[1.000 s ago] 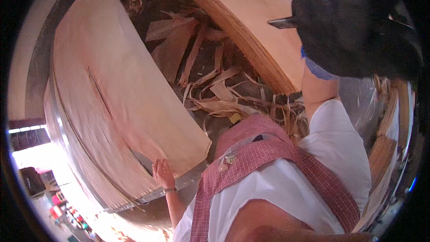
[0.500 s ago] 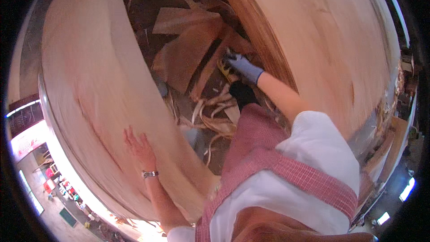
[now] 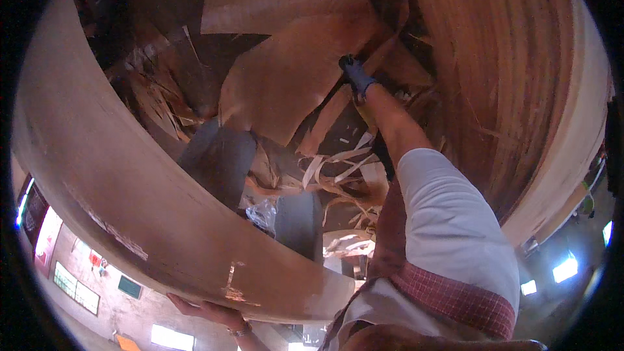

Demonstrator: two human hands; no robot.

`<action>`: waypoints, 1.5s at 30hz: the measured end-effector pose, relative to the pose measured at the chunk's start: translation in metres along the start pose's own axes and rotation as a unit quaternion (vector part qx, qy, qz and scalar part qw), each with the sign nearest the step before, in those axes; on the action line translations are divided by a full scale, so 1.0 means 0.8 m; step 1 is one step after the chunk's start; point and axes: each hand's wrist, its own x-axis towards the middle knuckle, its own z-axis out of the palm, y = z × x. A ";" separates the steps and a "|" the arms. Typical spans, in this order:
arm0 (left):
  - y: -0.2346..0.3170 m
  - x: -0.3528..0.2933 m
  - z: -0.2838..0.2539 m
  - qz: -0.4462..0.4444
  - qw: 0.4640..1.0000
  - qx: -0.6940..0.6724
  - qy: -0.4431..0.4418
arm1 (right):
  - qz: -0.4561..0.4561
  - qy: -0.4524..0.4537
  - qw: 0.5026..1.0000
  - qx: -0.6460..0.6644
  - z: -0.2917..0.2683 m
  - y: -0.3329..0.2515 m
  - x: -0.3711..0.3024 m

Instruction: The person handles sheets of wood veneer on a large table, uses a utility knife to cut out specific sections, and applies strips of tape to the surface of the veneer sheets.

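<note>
My right hand, in a blue-grey glove with dark fingers, reaches down to the floor. Its fingers look closed at the right edge of a large brown wood veneer sheet; the fingertips are too small and dark to see fully. My left hand is bare, with a bracelet at the wrist. It lies with fingers stretched out against the outer edge of a broad, pale stack of veneer on my left, gripping nothing that shows.
Another tall veneer stack stands on my right. Between the stacks, loose veneer strips and scraps litter the dark floor. Grey blocks and crumpled clear plastic lie beside the left stack. Windows show in the far wall.
My view has leaned lower over the gap between the stacks. My right hand has come to the sheet's edge. My left hand has moved from the stack's top face to its outer edge.
</note>
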 end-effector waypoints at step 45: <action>0.300 0.108 -0.497 0.158 0.689 -0.707 -0.006 | -0.627 -0.069 0.694 -0.347 -0.268 -0.856 -0.939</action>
